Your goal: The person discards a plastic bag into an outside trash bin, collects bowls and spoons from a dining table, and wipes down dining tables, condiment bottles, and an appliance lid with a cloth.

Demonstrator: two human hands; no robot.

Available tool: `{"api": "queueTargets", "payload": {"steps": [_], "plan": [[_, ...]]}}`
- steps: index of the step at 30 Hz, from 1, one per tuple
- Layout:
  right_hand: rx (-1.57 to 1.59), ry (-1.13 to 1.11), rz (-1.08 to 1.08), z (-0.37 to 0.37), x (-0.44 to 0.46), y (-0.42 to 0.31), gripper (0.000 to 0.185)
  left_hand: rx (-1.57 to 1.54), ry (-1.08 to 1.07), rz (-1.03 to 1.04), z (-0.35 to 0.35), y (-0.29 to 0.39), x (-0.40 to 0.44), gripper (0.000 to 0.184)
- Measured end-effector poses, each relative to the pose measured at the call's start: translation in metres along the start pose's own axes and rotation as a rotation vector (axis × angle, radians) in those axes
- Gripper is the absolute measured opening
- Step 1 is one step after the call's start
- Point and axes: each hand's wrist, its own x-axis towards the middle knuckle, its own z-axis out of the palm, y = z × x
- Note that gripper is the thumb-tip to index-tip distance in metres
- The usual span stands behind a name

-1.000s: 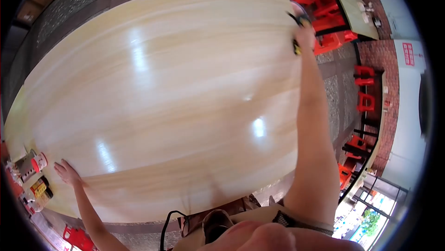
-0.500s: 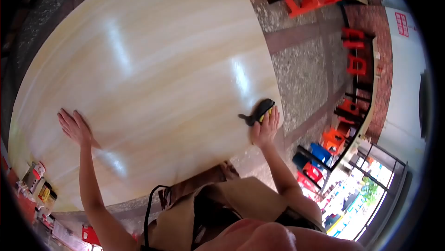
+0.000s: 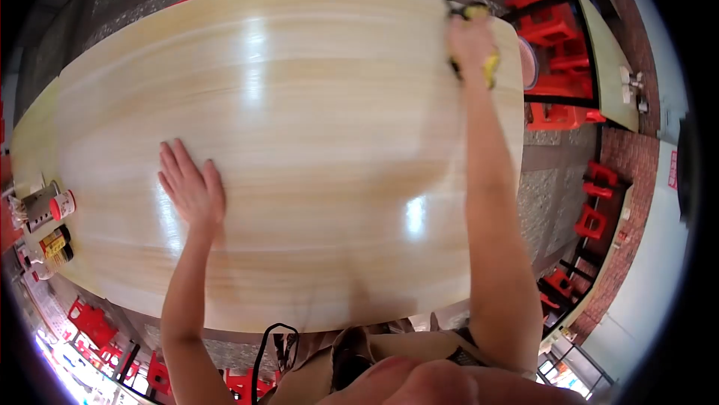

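A wide wooden-patterned table (image 3: 329, 135) with a glossy surface fills the view before me. My right hand (image 3: 472, 40) is stretched to its far right corner, slightly blurred, pressing a black-and-yellow cloth (image 3: 490, 68) against the top. Parts of the cloth show around the fingers and beside the palm; the rest is hidden under the hand. Flat on the left half of the table lies my left hand (image 3: 193, 188), fingers stretched and holding nothing.
Condiment jars (image 3: 56, 244), a red-and-white container (image 3: 63, 205) and a metal holder (image 3: 39, 206) stand at the left end. Red stools (image 3: 550, 23) and another table (image 3: 610, 61) are at the right. A pink bin (image 3: 529, 63) is beside the far right corner.
My right hand has swept the cloth from the near right edge to the far right corner. The camera view has turned, and my left hand still lies flat on the table.
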Motion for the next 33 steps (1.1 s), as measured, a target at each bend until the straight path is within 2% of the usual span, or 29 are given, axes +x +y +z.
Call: {"api": "queueTargets", "payload": {"steps": [1, 2, 3, 4, 5, 6, 8, 9, 11, 12, 13, 15, 17, 18, 19, 20, 21, 22, 23, 25, 26, 27, 28, 29, 30, 31, 32, 33], "plan": [[0.098, -0.148, 0.015, -0.013, -0.030, -0.070, 0.057, -0.025, -0.020, -0.002, -0.004, 0.003, 0.002, 0.067], [0.099, -0.222, -0.163, 0.000, -0.053, -0.123, 0.051, -0.048, -0.041, 0.000, -0.008, 0.007, 0.001, 0.068], [0.224, -0.011, -0.341, 0.042, -0.086, -0.172, 0.053, -0.064, -0.045, 0.007, -0.008, 0.006, 0.002, 0.069], [0.328, -0.007, -0.391, 0.057, -0.113, -0.235, 0.058, -0.068, -0.039, 0.003, -0.008, 0.005, 0.004, 0.069], [0.414, 0.134, -0.482, 0.067, -0.138, -0.288, 0.047, -0.076, -0.051, 0.003, -0.008, 0.006, 0.004, 0.069], [0.447, 0.000, -0.555, 0.073, -0.158, -0.331, 0.048, -0.085, -0.063, 0.001, -0.009, 0.005, 0.003, 0.069], [0.532, 0.100, -0.882, 0.074, -0.191, -0.371, 0.042, -0.094, -0.076, 0.002, -0.014, 0.003, 0.001, 0.069], [0.530, 0.097, -0.877, 0.074, -0.188, -0.362, 0.042, -0.099, -0.078, 0.009, -0.014, 0.002, 0.001, 0.070], [0.461, -0.138, -0.878, 0.072, -0.155, -0.313, 0.033, -0.111, -0.082, 0.028, -0.013, 0.001, 0.002, 0.070], [0.418, -0.227, -0.624, 0.050, -0.128, -0.267, 0.026, -0.113, -0.065, 0.039, -0.013, 0.000, 0.001, 0.070], [0.346, -0.210, -0.526, 0.038, -0.096, -0.211, 0.022, -0.119, -0.044, 0.049, -0.011, 0.000, 0.000, 0.070], [0.182, 0.016, -0.311, 0.017, -0.044, -0.084, 0.025, -0.119, -0.039, 0.036, -0.006, 0.000, 0.001, 0.070], [-0.016, 0.074, 0.142, -0.016, -0.024, 0.020, 0.028, -0.113, -0.039, 0.018, -0.006, -0.001, 0.001, 0.069], [-0.089, 0.048, 0.354, -0.026, -0.024, 0.043, 0.030, -0.114, -0.027, 0.015, -0.006, 0.000, 0.001, 0.069], [-0.134, 0.021, 0.451, -0.024, -0.031, 0.044, 0.032, -0.112, -0.017, 0.016, -0.007, 0.001, 0.002, 0.069], [-0.164, -0.022, 0.401, -0.012, -0.041, 0.025, 0.034, -0.115, -0.023, 0.017, -0.008, 0.001, 0.002, 0.069], [-0.417, -0.047, 0.049, 0.018, -0.053, 0.003, 0.033, -0.111, -0.012, 0.016, -0.008, 0.002, 0.003, 0.068], [-0.242, 0.145, -0.063, 0.060, -0.067, -0.029, 0.033, -0.105, -0.005, 0.019, -0.008, 0.004, 0.003, 0.068], [-0.043, -0.007, 0.032, 0.025, -0.111, -0.139, 0.035, -0.102, 0.001, 0.019, -0.007, 0.004, 0.003, 0.068], [0.084, 0.103, -0.403, 0.050, -0.173, -0.253, 0.036, -0.099, 0.001, -0.001, -0.005, 0.004, 0.003, 0.067], [0.055, 0.104, -0.504, 0.061, -0.200, -0.300, 0.039, -0.085, 0.008, 0.000, -0.006, 0.004, 0.004, 0.067], [0.171, 0.107, -0.583, 0.061, -0.230, -0.336, 0.040, -0.208, 0.044, -0.007, -0.008, 0.004, 0.004, 0.066], [0.310, 0.081, -0.785, 0.047, -0.252, -0.347, 0.040, -0.330, 0.076, -0.012, -0.010, 0.001, 0.003, 0.065], [0.393, 0.024, -0.883, 0.042, -0.254, -0.341, 0.040, -0.314, 0.072, -0.006, -0.010, -0.003, 0.003, 0.065], [0.475, -0.039, -0.981, 0.038, -0.254, -0.329, 0.040, -0.543, 0.141, 0.009, -0.010, -0.008, 0.001, 0.061], [0.384, -0.022, -0.895, 0.044, -0.243, -0.298, 0.037, -0.778, 0.214, 0.018, -0.010, -0.017, -0.001, 0.057], [0.286, -0.008, -0.809, 0.044, -0.228, -0.252, 0.034, -0.776, 0.205, 0.014, -0.009, -0.037, -0.007, 0.057], [0.275, -0.086, -0.580, 0.015, -0.209, -0.202, 0.032, -0.799, 0.231, -0.027, -0.008, -0.068, -0.013, 0.057]]}}
